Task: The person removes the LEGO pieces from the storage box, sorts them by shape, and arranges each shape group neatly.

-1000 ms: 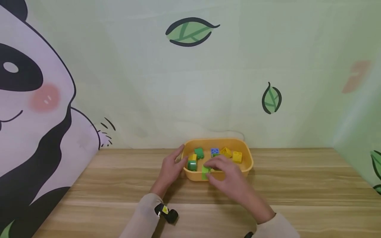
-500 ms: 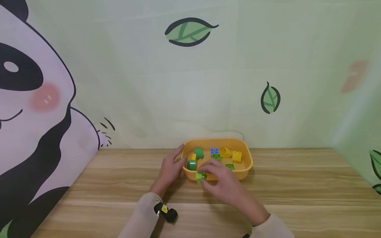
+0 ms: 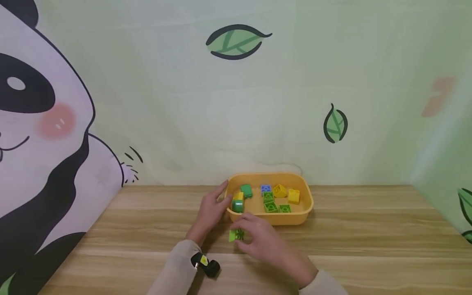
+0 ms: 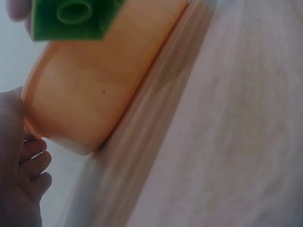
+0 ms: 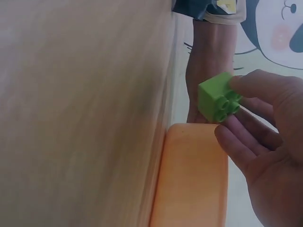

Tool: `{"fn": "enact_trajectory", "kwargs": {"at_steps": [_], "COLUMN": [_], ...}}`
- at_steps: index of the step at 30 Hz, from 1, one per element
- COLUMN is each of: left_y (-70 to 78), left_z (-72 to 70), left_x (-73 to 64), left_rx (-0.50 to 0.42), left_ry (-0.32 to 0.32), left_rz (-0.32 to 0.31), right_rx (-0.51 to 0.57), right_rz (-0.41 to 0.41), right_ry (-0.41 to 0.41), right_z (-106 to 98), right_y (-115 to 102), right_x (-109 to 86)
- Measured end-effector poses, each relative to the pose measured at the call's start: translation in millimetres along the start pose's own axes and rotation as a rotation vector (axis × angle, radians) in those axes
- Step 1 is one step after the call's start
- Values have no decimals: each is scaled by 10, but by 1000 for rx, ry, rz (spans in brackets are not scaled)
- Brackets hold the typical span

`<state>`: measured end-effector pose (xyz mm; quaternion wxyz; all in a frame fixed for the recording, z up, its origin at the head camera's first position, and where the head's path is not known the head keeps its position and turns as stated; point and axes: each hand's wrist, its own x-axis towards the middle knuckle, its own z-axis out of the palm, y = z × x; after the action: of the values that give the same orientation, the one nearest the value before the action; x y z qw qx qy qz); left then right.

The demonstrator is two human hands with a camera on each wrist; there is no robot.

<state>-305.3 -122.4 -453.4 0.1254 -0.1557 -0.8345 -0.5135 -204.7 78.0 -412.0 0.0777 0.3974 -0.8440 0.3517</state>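
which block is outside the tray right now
The light green block pinched in the person's right hand. It is held off the front of the yellow tray, while the other visible blocks all lie inside it.

- Head view: looks from above and well back of the orange tray (image 3: 284, 220), facing forward and down, the printed wall (image 3: 177, 86) behind the tray.
- Left wrist view: close to the tray, rolled sideways, facing its near side.
- Right wrist view: also close and rolled, looking leftward past the tray's near side.
- All three share the tray and the green block (image 3: 232, 235) just beside it.
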Motion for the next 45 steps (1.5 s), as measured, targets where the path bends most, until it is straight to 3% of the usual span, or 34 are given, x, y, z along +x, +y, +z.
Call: {"fn": "enact_trajectory", "kwargs": {"at_steps": [13,24,37,38,44,45], "left_y": [-9,2,0,2,6,6], "left_z": [-5,2,12,11,1,0], "left_x": [2,16,3,6,4,2], "left_rx": [-16,-6,-10,-11,-8,-9], "left_ry": [-1,4,-14,-16,-17,-15], "left_rz": [-14,2,-26,-27,-22,-24], "right_rx": [-40,1,-18,-13,-4,-3], "right_rz": [56,61,55,44,61,73], "right_ry": [-74,-139,-166,-162,-215,-229], "right_z": [20,61,128,184,113,41], "right_y": [20,82,115,233,321,225], "right_x": [48,74,93,89,86,87]}}
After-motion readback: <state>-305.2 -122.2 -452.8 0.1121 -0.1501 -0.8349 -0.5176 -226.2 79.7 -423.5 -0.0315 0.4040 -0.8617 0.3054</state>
